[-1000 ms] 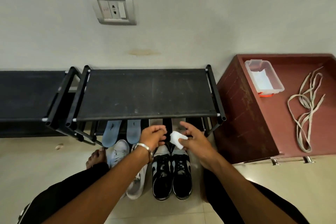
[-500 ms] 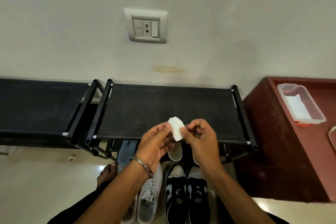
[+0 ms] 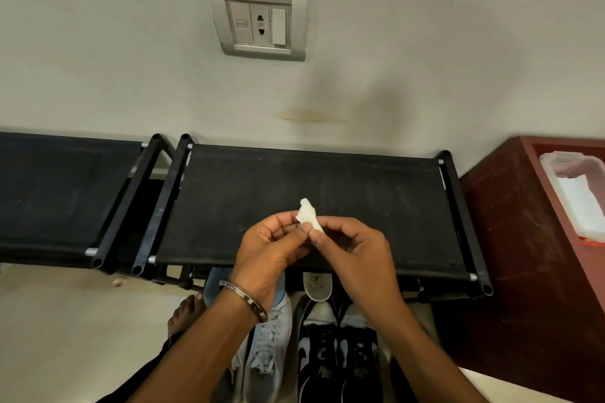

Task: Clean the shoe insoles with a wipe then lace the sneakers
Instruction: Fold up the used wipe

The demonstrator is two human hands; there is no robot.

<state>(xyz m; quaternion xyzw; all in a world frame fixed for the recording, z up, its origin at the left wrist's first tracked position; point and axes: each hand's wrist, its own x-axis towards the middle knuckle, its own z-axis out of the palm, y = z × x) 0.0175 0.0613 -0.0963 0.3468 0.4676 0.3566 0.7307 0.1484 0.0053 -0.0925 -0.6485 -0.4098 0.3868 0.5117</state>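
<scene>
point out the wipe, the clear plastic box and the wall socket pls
wipe (image 3: 307,215), head view, on its white middle above the fingertips.
clear plastic box (image 3: 556,159), head view, on its near-left rim.
wall socket (image 3: 260,24), head view, on the pin holes at the plate's centre.

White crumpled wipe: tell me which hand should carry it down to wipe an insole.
Right, probably. The right hand pinches the white crumpled wipe at its lower end, directly above the pale insole; the left hand only touches its edge.

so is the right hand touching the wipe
Touching. The head view shows the right hand pinching the white wipe at its fingertips, no gap visible.
</scene>
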